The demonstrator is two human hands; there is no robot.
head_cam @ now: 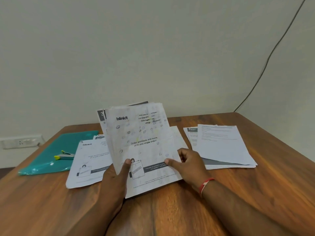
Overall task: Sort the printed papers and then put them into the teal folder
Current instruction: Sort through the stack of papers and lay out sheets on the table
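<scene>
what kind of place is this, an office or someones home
Likely a plain office or study room, can't tell which: a wooden table against a plain wall, stacks of printed papers with a teal folder and stapler, and a wall socket beside the table.

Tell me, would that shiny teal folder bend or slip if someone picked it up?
The teal plastic folder looks thin and flat, so it would probably flex and feel light. Its glossy surface may be slippery. The small grey and yellow stapler lying on it would likely slide off if it tilts.
</scene>
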